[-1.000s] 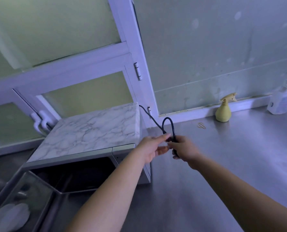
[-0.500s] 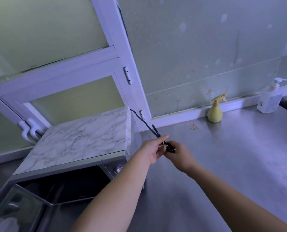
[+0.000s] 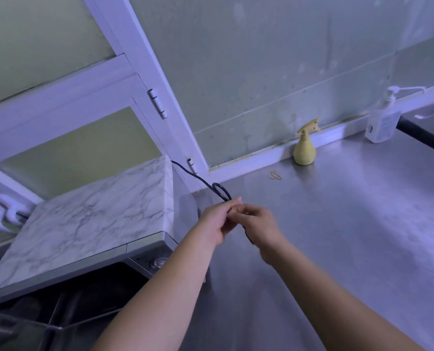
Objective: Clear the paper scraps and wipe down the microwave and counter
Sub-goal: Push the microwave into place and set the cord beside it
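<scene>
A microwave (image 3: pixel 89 224) with a marble-patterned top sits at the left of the steel counter (image 3: pixel 350 236), its door hanging open at the lower left. Its black power cord (image 3: pixel 200 181) runs from the back right corner to my hands and forms a small loop just above them. My left hand (image 3: pixel 214 221) and my right hand (image 3: pixel 259 225) meet to the right of the microwave, both pinching the cord. The cord's end passes under my right palm. No paper scraps or cloth show.
A yellow spray bottle (image 3: pixel 304 145) stands against the wall ledge. A rubber band (image 3: pixel 275 175) lies on the counter in front of it. A clear pump bottle (image 3: pixel 382 120) stands at the far right. A white window frame (image 3: pixel 139 67) rises behind the microwave.
My hands stay together on the cord while the view shifts. The tall loop seen a second ago has shrunk to a small one close above my fingers.
</scene>
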A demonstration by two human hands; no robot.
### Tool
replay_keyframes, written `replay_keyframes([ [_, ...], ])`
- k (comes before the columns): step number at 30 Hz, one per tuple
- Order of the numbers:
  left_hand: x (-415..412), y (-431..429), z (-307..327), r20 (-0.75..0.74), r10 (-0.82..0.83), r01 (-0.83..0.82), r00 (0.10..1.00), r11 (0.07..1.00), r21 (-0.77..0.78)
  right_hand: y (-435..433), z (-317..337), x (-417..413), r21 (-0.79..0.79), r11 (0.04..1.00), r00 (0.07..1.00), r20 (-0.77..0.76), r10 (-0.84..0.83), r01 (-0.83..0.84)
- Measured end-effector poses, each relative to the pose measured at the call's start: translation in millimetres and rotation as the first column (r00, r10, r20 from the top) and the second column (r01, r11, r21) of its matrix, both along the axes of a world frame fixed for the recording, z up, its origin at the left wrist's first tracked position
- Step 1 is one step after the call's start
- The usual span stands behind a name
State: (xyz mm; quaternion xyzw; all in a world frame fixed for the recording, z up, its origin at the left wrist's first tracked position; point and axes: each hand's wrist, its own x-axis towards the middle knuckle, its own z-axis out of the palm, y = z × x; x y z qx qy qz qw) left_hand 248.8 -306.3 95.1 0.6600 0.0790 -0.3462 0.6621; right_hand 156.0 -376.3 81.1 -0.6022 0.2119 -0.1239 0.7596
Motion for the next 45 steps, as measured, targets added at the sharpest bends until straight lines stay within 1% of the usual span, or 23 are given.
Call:
replay_keyframes([
  [4, 4, 3, 2, 0.030, 0.003, -0.002, 1.000, 1.000, -0.031, 14, -4, -21, -0.058, 0.983, 0.981, 0.094, -0.167, 0.173],
  [6, 5, 0, 4, 0.039, 0.036, -0.033, 0.999, 0.997, -0.071, 21, -14, -40, 0.059, 0.979, 0.970, 0.135, -0.200, 0.193],
  [8, 4, -4, 4, 0.035, 0.036, -0.032, 0.999, 0.996, -0.088, 25, -33, -55, 0.100, 0.970, 0.971, 0.070, -0.229, 0.222],
  [10, 3, -3, 0, 0.034, 0.020, -0.018, 0.999, 0.997, -0.078, 24, -56, -63, 0.005, 0.962, 0.961, -0.033, -0.274, 0.274],
  [12, 1, 3, -3, 0.024, 0.007, -0.005, 1.000, 0.998, -0.057, 16, -75, -69, -0.158, 0.936, 0.925, -0.173, -0.339, 0.314],
  [14, -3, 10, -6, 0.014, -0.008, 0.008, 1.000, 0.999, -0.039, 0, -83, -73, -0.352, 0.881, 0.886, -0.224, -0.407, 0.316],
  [16, -6, 14, -6, 0.014, -0.001, 0.002, 1.000, 0.999, -0.046, -14, -81, -75, -0.533, 0.796, 0.899, -0.137, -0.417, 0.288],
  [18, -7, 15, -6, 0.036, -0.002, 0.004, 0.999, 0.999, -0.035, -25, -75, -73, -0.637, 0.701, 0.907, -0.008, -0.422, 0.321],
  [20, -8, 13, -4, 0.070, -0.026, 0.026, 0.997, 1.000, 0.003, -40, -68, -68, -0.649, 0.672, 0.896, 0.034, -0.443, 0.357],
  [22, -8, 13, -3, 0.107, -0.076, 0.071, 0.991, 0.996, 0.050, -60, -63, -61, -0.638, 0.687, 0.890, -0.005, -0.456, 0.349],
  [25, -9, 20, -2, 0.153, -0.194, 0.178, 0.969, 0.978, 0.113, -81, -56, -50, -0.494, 0.797, 0.900, -0.060, -0.431, 0.349],
  [27, -8, 26, 1, 0.130, -0.261, 0.249, 0.956, 0.963, 0.102, -86, -46, -39, -0.212, 0.901, 0.918, -0.036, -0.395, 0.380],
  [29, -7, 33, 4, 0.117, -0.318, 0.311, 0.941, 0.947, 0.077, -86, -31, -27, 0.178, 0.924, 0.937, 0.025, -0.348, 0.339],
  [30, -7, 35, 5, 0.114, -0.335, 0.330, 0.935, 0.942, 0.061, -84, -23, -20, 0.282, 0.910, 0.941, 0.056, -0.333, 0.305],
  [31, -6, 37, 5, 0.109, -0.343, 0.341, 0.933, 0.939, 0.044, -82, -16, -14, 0.294, 0.914, 0.945, 0.079, -0.316, 0.281],
  [33, -5, 41, 5, 0.095, -0.335, 0.335, 0.937, 0.942, 0.020, -77, -3, -7, 0.132, 0.971, 0.965, 0.145, -0.219, 0.201],
  [35, -2, 47, 3, 0.088, -0.315, 0.315, 0.945, 0.949, 0.008, -70, 5, -9, -0.197, 0.979, 0.980, 0.200, -0.017, 0.058],
  [36, 0, 50, 2, 0.090, -0.304, 0.305, 0.948, 0.952, 0.004, -68, 5, -11, -0.407, 0.913, 0.980, 0.177, 0.091, -0.011],
  [38, 3, 57, -3, 0.093, -0.282, 0.284, 0.955, 0.959, -0.004, -66, 2, -12, -0.734, 0.668, 0.978, 0.029, 0.208, -0.120],
  [39, 3, 59, -5, 0.093, -0.268, 0.270, 0.959, 0.963, -0.011, -67, -1, -11, -0.811, 0.565, 0.979, -0.046, 0.199, -0.153],
  [41, 2, 63, -12, 0.104, -0.227, 0.230, 0.968, 0.973, -0.013, -68, -10, -9, -0.867, 0.442, 0.974, -0.212, 0.086, -0.228],
  [43, -2, 63, -20, 0.122, -0.186, 0.187, 0.975, 0.982, -0.001, -68, -20, -8, -0.860, 0.385, 0.919, -0.389, -0.068, -0.335],
  [45, -6, 61, -25, 0.132, -0.146, 0.149, 0.980, 0.989, -0.018, -66, -26, -7, -0.825, 0.352, 0.842, -0.517, -0.156, -0.442],
])
